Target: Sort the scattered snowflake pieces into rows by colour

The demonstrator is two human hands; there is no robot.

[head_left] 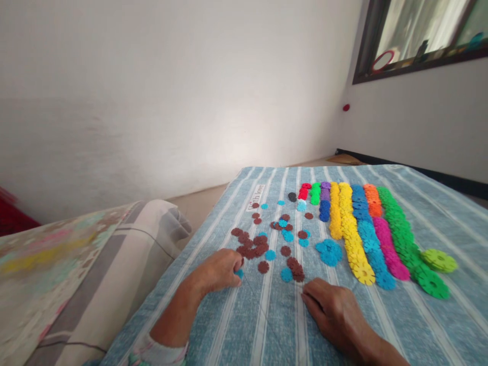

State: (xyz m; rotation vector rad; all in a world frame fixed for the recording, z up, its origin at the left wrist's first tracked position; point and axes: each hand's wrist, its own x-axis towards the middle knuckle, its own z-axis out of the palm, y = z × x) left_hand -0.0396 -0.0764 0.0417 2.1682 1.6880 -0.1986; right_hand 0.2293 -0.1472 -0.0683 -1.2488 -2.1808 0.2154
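Note:
My left hand (219, 270) is closed in a pinch on a blue notched plastic disc (239, 274), beside a loose heap of brown notched discs (249, 248). To the right, my right hand (335, 307) rests low over the cloth with its fingers curled together; whatever they hold, if anything, is hidden. Just beyond its fingertips lie a short overlapping stack of brown discs (296, 269) and a single blue disc (286, 275). More brown and blue discs are scattered farther back. A small cluster of blue discs (329, 252) sits behind my right hand.
Overlapping rows of discs stretch across the right side, including yellow (353, 239), magenta (389, 249) and green (400, 229). Lime discs (439, 260) lie at the far right. Striped blue cloth (263, 315) covers the surface. A draped bed edge (125, 264) stands left, below a white wall.

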